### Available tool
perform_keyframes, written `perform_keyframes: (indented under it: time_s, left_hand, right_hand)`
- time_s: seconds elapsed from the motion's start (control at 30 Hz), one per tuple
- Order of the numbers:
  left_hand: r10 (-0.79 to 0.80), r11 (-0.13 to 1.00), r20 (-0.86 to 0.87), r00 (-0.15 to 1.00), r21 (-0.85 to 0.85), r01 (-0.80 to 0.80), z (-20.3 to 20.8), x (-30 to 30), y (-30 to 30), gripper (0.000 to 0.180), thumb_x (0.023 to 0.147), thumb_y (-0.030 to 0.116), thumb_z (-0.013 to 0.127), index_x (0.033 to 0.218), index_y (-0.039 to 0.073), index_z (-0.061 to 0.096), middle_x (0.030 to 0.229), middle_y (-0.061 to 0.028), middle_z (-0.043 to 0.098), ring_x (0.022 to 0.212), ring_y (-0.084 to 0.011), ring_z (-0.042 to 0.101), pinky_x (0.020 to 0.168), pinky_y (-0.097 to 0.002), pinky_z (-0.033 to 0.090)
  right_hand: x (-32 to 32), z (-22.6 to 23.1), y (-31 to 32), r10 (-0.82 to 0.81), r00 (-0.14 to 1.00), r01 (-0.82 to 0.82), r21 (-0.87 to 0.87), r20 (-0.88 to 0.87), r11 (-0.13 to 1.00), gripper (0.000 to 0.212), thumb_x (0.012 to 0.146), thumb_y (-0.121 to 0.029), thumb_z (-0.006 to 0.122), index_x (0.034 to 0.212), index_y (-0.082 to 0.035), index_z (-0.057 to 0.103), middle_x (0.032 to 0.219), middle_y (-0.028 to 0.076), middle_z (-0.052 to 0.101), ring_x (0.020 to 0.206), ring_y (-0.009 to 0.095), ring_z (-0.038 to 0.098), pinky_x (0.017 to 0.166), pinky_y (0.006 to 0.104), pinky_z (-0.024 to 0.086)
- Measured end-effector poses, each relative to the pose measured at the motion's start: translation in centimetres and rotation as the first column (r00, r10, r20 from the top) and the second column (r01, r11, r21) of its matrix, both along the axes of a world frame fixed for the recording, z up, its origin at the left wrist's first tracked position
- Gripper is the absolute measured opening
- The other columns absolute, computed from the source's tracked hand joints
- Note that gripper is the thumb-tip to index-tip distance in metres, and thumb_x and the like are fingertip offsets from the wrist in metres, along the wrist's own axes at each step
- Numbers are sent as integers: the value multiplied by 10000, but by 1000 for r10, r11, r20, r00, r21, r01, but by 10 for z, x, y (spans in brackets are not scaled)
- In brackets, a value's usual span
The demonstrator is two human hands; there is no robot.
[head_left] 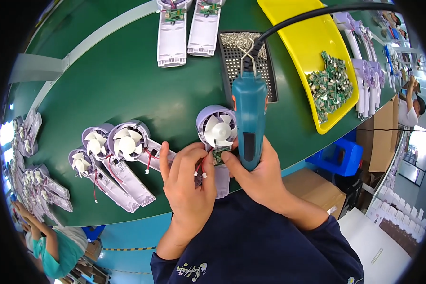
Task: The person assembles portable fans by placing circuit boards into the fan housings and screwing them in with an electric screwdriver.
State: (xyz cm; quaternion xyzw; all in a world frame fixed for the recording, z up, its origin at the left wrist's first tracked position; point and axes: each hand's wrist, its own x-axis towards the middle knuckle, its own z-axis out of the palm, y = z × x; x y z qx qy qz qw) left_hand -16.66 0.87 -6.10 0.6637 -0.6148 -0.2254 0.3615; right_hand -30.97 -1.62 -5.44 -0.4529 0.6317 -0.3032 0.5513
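A lavender handheld fan body [207,117] with white blades lies open in front of me, its handle pointing toward me. Where the handle begins sits a small green circuit board [218,156]. My left hand [190,177] pinches the board's left edge, with red wires and white plugs by its fingers. My right hand [265,177] is wrapped around a teal electric screwdriver [249,113], and its thumb presses the board's right side. The screwdriver's body hides part of the right fingers. From the screwdriver's far end a wire hook and a black cord [317,10] lead away.
Several open fan bodies [128,142] lie to the left, and two more handles [172,42] at the far side. A black perforated tray [227,61] holds small metal parts. A yellow tray [293,47] contains circuit boards. Other people [57,251] work at both sides.
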Motion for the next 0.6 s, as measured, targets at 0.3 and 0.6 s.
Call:
perform_keyframes:
  time_s: [0.3, 0.6]
  left_hand:
    - [14, 1000, 56, 998, -8, -14, -2, -2, -3, 158, 856, -4, 683, 980, 35, 593, 925, -71, 689, 828, -246, 659, 1095, -465, 334]
    - [52, 998, 70, 996, -43, -49, -2, -5, -7, 137, 841, -23, 677, 951, 34, 617, 932, -68, 689, 847, -231, 645, 1079, -425, 343]
  right_hand:
    - [-1, -8, 5, 64, 995, -82, -261, -78, 962, 294, 831, -100, 739, 1040, 8, 563, 869, 134, 619, 742, 227, 629, 678, 349, 498]
    - [12, -6, 11, -55, 996, 62, -105, 73, 993, 295, 835, -98, 725, 1041, -2, 536, 884, 131, 603, 773, 234, 618, 709, 356, 495]
